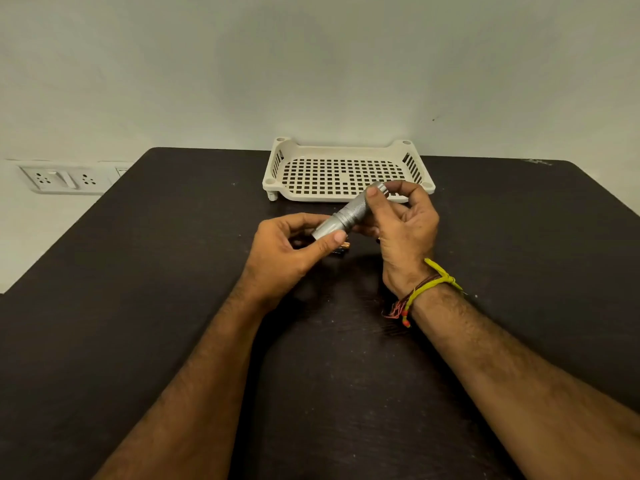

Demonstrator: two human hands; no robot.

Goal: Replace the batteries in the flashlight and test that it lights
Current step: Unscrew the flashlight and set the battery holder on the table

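Under the left hand (294, 251), a small dark object with an orange-copper end (341, 248) lies on the counter (138, 271), mostly hidden by the thumb, so whether it is a battery cannot be told. The silver flashlight (349, 214) is held tilted above the counter, the left hand gripping its lower end and the right hand (403, 225) curling fingers and thumb round its upper end, which covers that tip. Behind it a cream perforated tray (277, 168) sits at the counter's far edge, and a wall socket panel (65, 178) shows at left.
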